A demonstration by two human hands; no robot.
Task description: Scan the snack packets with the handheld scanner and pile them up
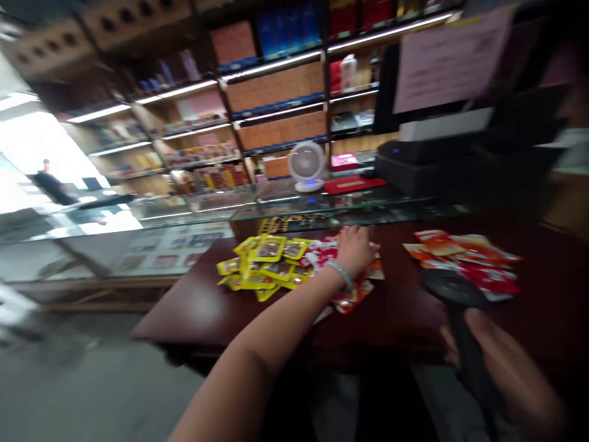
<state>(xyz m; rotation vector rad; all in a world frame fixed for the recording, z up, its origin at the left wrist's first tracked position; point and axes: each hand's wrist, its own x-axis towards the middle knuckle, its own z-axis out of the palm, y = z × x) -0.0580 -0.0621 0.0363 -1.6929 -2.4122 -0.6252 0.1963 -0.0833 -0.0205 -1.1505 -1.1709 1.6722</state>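
My left hand [356, 252], with a bracelet at the wrist, reaches over a pile of red, white and orange snack packets [322, 252]. Its fingers are curled down among them, and what lies under them is hidden. Yellow snack packets [269, 264] are heaped to the left of that hand. At the lower right, my right hand [492, 350] is wrapped around the handle of a black barcode scanner [460, 291]. Beyond the scanner head lies another group of orange and red packets [469, 252]. Hand and scanner are blurred.
The dark red table [197, 307] meets a glass display counter [294, 212]. On the glass stand a white round fan [306, 166] and a red flat item [354, 183]. A dark machine with a pink paper [451, 61] rises at right. Lit shelves [276, 86] line the back.
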